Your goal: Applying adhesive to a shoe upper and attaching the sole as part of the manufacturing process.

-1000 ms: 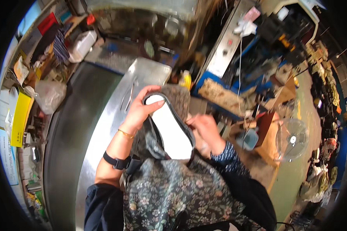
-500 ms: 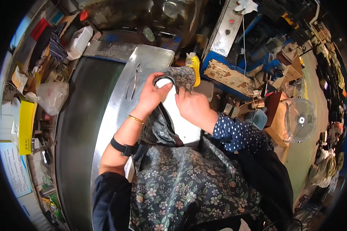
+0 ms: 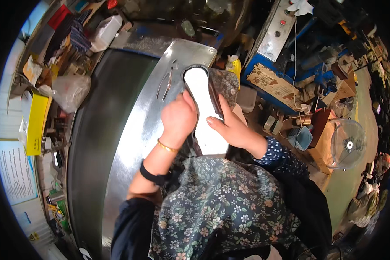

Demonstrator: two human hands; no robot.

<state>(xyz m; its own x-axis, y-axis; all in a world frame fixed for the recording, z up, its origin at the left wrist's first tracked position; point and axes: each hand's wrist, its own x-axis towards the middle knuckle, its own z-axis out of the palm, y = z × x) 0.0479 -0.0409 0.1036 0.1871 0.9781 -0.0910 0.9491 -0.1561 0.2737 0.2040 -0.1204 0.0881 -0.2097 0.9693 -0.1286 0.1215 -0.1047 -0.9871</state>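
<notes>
A shoe point(image 3: 196, 89) is held sole side up above my lap, its long white underside bordered by a dark rim. My left hand point(image 3: 178, 116) is closed at its left edge, fingers curled and partly hidden. My right hand point(image 3: 236, 128) wraps the right side, thumb on the white surface. Dark floral cloth point(image 3: 226, 82) shows beyond the shoe's upper right side; whether it belongs to the shoe I cannot tell. On the shiny metal plate point(image 3: 136, 123), left of the shoe, lies a thin-handled metal hand tool point(image 3: 166, 84).
A dark belt-like surface point(image 3: 93, 130) runs along the left, beside shelves with a plastic bag point(image 3: 71, 93) and a yellow box point(image 3: 38, 125). A blue machine point(image 3: 268, 82) stands ahead right. Farther right are a blue bin point(image 3: 300, 138) and a round fan point(image 3: 347, 144).
The floral cloth has moved off the shoe's far end, baring its rounded rim. My left hand has slid down to the left edge; my right hand has turned to grip the right side. The view has shifted.
</notes>
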